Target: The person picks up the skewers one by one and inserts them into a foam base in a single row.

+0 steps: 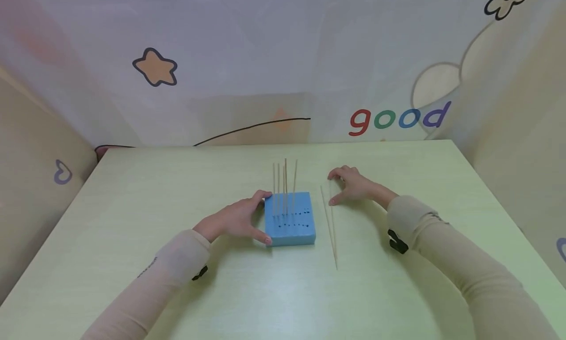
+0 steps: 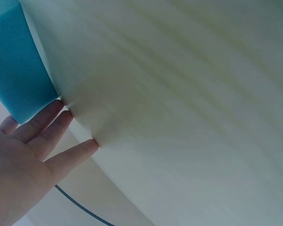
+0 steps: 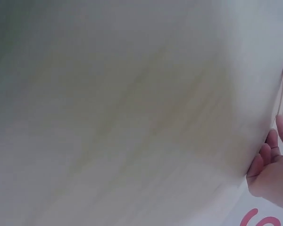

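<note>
A blue foam block (image 1: pixel 292 238) lies on the table, its top marked with rows of dark dots. Several thin wooden sticks (image 1: pixel 295 183) stand upright in its left half. My left hand (image 1: pixel 236 218) holds the block at its left side, thumb at the front corner and index finger at the back one. In the left wrist view the other fingertips rest on the table beside the foam. To the block's right, two loose sticks lie with their near ends together. My right hand (image 1: pixel 353 185) touches the right-hand stick (image 1: pixel 334 234), index finger and thumb apart along its far part.
The pale table (image 1: pixel 110 222) reaches back to a printed cloth wall (image 1: pixel 265 45) with a star and the word good. Cloth also hangs at the left and right. A black piece (image 1: pixel 397 241) sits under the right cuff.
</note>
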Available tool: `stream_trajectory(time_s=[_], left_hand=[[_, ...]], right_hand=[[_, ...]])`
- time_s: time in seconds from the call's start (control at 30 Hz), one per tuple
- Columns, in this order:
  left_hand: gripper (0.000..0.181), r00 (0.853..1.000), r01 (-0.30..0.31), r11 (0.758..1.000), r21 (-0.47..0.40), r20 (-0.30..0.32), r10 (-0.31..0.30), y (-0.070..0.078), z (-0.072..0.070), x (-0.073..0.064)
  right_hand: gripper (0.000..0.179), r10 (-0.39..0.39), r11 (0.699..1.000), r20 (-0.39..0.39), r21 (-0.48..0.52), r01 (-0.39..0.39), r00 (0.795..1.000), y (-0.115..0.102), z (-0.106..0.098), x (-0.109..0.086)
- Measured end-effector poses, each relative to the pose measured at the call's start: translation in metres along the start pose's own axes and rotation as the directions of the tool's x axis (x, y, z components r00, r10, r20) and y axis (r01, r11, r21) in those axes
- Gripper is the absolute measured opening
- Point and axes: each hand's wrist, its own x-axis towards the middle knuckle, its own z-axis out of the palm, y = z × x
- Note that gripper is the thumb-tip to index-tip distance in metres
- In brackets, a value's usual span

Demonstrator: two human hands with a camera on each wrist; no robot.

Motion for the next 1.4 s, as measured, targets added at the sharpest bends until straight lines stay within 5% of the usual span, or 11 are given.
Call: stream_trajectory(time_s=[0.63, 0.9, 1.1, 1.4], left_hand=[[0.106, 1.000, -0.011, 1.000, -0.014, 0.009, 0.012, 0.003, -0.001, -0.001], [0.107, 1.000, 0.000, 1.000, -0.011, 0.006, 0.000, 0.002, -0.001, -0.001], [0.106, 1.000, -0.005, 1.000, -0.016, 0.006, 0.005, 0.004, -0.001, -0.001], [0.107, 1.000, 0.024, 1.000, -0.002, 0.005, -0.024, 0.003, 0.001, 0.000]], right_hand=[[0.064, 0.085, 0.953, 0.029, 0.290, -0.089, 0.996, 0.004, -0.007, 0.001], [0.062, 0.012, 0.866, -0.009, 0.500, -0.006, 1.000, 0.000, -0.014, -0.010], [0.060, 0.014, 0.844, -0.091, 0.534, 0.037, 0.996, -0.008, -0.019, -0.023], [0.062, -0.037, 0.775, -0.287, 0.596, 0.208, 0.957, -0.031, -0.029, -0.051]])
